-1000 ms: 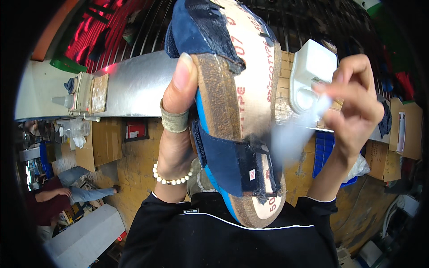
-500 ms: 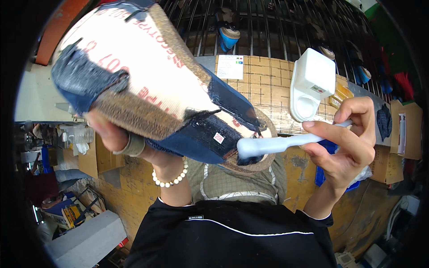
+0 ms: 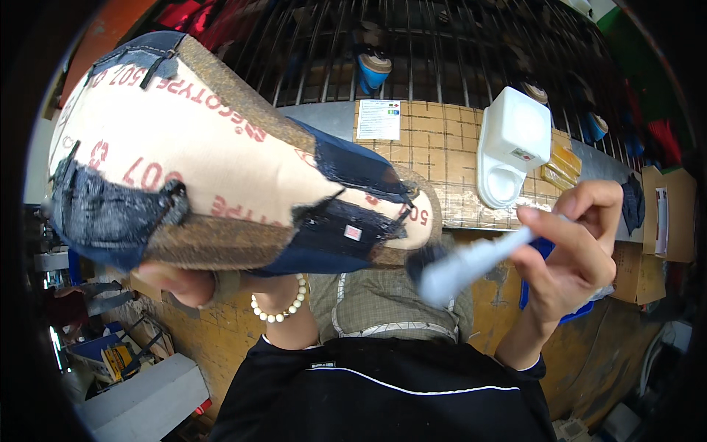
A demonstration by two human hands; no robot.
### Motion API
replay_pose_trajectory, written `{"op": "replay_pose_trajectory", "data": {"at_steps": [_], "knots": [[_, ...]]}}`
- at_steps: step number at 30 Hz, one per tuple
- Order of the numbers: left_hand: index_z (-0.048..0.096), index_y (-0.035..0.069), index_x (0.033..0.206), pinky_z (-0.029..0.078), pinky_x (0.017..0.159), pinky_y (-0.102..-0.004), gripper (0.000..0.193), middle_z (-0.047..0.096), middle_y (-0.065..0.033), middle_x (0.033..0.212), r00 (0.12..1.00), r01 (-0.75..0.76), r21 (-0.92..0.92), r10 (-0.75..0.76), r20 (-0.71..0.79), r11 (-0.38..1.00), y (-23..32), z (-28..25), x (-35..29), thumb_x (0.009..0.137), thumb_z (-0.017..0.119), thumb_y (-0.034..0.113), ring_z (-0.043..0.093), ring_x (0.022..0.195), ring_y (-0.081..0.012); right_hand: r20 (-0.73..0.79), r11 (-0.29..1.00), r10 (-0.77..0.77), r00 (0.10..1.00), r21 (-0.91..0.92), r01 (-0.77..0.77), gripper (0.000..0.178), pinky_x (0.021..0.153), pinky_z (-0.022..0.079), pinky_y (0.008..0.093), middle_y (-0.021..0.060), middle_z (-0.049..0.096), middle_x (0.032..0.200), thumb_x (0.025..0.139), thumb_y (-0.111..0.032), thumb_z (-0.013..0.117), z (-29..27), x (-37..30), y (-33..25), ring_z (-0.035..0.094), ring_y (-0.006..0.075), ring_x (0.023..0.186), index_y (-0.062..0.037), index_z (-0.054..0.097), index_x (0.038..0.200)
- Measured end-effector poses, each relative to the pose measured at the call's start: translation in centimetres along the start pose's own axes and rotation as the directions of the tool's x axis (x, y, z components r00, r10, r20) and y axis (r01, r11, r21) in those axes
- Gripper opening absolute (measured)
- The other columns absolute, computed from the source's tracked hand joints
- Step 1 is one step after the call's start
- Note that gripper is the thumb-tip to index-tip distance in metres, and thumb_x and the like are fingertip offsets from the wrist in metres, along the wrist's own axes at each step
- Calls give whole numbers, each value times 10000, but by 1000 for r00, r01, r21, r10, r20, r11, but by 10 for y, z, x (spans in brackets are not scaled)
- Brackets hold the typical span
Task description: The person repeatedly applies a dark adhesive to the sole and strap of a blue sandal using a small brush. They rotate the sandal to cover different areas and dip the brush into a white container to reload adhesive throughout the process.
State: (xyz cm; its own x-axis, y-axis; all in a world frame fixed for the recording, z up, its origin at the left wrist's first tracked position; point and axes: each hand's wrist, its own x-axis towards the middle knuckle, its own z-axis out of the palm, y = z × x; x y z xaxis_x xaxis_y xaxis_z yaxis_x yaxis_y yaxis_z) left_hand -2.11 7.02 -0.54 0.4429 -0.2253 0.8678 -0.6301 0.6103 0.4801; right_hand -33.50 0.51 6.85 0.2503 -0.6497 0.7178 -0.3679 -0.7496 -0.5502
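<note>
The person holds a sandal (image 3: 221, 169) upside down in the left hand (image 3: 184, 283), close to the camera, so that its pale, printed underside faces up and fills the upper left of the view. Dark blue straps are folded over onto that underside at the toe end, at the middle and near the heel, and those patches look dark and glossy, which suggests that they have already been coated; the pale board between them appears dry and bare. How much of the far edge is covered cannot be told. The left hand is closed round the lower edge of the sandal, thumb and a taped finger showing beneath it, and a bead bracelet (image 3: 280, 306) sits on the wrist. The right hand (image 3: 571, 254) is closed on a white brush (image 3: 471, 261), pinching its handle between thumb and fingers, with the blurred brush head pointing left towards the heel end, just beside it and perhaps touching; the blur hides the contact. Behind, a white tub (image 3: 512, 144) stands on a cardboard-covered bench (image 3: 442, 147), well apart from both hands.
</note>
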Motion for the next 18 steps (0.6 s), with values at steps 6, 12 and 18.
{"op": "replay_pose_trajectory", "data": {"at_steps": [6,12,18], "knots": [[234,122,1464,290,1175,-372,661,320,-96,1474,997,-34,211,47,-60,977,7,27,13,985,311,571,355,1366,-195,29,996,-33,999,87,30,422,574,313,239,-6,414,845,487,-327,904,13,-5,10,426,129,749,-148,798,854],[269,133,1438,272,1172,-376,774,345,-58,1449,851,462,-287,-510,-123,839,9,37,1,925,309,711,361,1349,-183,77,954,-78,994,296,52,437,577,314,224,-11,412,845,493,-316,906,12,-5,13,445,127,775,-146,799,881],[267,144,1447,252,1173,-371,763,321,-57,1482,776,590,-333,-630,-16,735,8,39,1,931,303,705,310,1384,-180,89,950,-64,994,310,34,419,571,290,226,-9,426,852,513,-324,910,16,-9,20,427,129,756,-162,799,883]]}}
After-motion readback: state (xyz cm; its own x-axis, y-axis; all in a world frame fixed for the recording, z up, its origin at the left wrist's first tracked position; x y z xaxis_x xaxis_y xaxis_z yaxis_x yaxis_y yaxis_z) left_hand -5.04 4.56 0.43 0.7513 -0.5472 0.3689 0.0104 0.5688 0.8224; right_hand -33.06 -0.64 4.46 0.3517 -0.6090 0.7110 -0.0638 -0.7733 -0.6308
